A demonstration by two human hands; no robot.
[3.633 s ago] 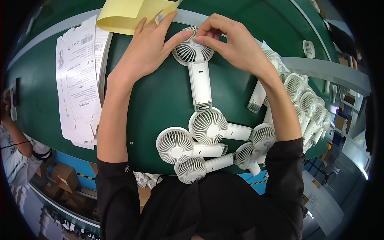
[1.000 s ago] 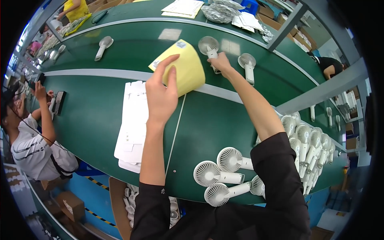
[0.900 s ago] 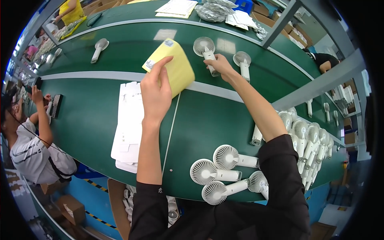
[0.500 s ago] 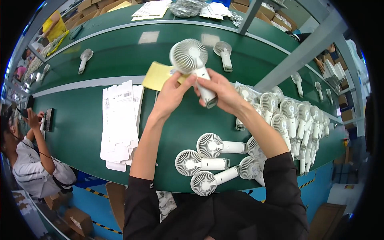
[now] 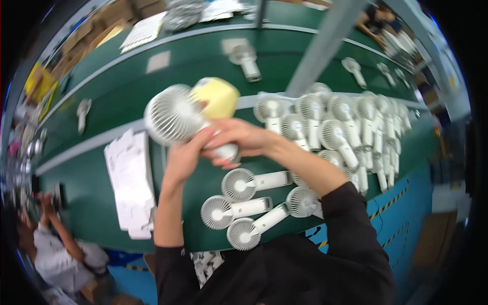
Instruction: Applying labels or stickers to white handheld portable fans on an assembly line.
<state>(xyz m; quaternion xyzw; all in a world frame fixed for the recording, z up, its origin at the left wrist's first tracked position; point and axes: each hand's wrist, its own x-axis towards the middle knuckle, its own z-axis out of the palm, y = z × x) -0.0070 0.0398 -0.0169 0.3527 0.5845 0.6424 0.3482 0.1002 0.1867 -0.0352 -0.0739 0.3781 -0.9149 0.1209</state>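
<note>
A white handheld fan (image 5: pixel 173 116) is tilted above the green table, its round grille to the upper left. My left hand (image 5: pixel 184 155) is closed around the fan near its neck, and my right hand (image 5: pixel 241 138) wraps its handle. Right behind the fan, a yellow sheet or pad (image 5: pixel 219 97) is held up too; which hand has it I cannot tell, and motion blurs the fingers. Below my hands lie several white fans, among them one fan (image 5: pixel 239 184) pointing right and another fan (image 5: pixel 244 234) at the table's near edge.
Many fans (image 5: pixel 333 134) are heaped on the right. Flat white cartons (image 5: pixel 129 185) are stacked on the left. A grey post (image 5: pixel 325 48) rises beyond the heap. Farther off, a fan (image 5: pixel 246 63) lies on the green surface behind the rail. Another person (image 5: pixel 66 254) works at the left.
The fan has come lower and to the left, its head turning further left. The yellow sheet has passed from the fan's left side to its right. My view has also turned.
</note>
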